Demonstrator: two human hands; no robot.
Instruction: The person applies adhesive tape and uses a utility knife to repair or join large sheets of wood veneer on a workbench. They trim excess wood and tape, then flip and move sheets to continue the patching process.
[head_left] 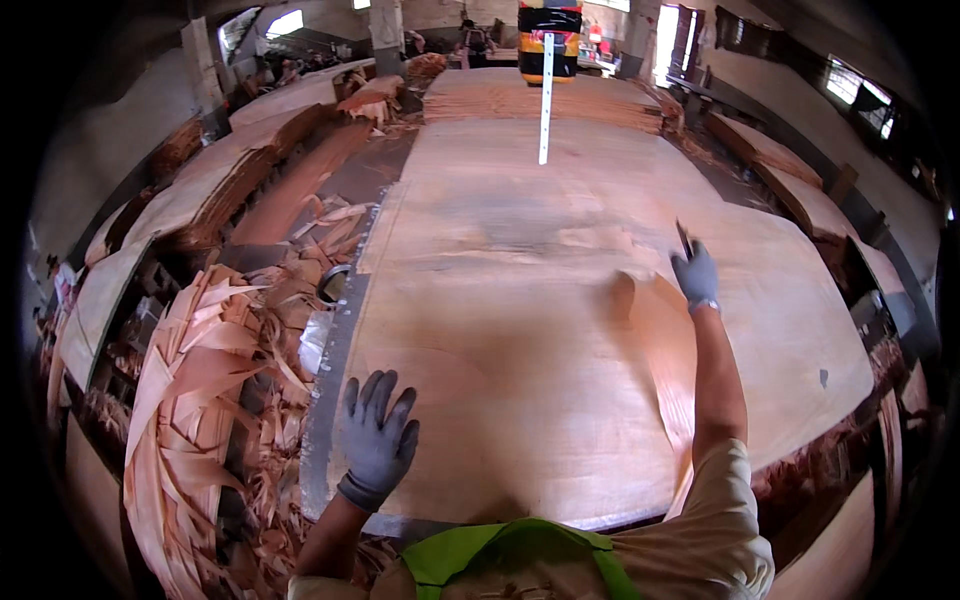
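My left hand (377, 440), in a grey glove, is held with fingers spread over the left edge of a large wood veneer sheet (480, 370); whether it touches the sheet I cannot tell. Stretched forward on the right, my right hand (697, 275), gloved too, is closed around a thin dark blade-like tool (684, 238) that points away from me. A loose, curled veneer strip (662, 350) runs from near my right wrist back toward my body, standing partly up off the sheet.
Torn veneer scraps (195, 390) heap along the left side of the table. Veneer stacks stand at the far end (540, 100), left (200, 190) and right (800, 195). A white perforated strip (546, 100) hangs ahead, beside a black-and-yellow taped object (550, 20).
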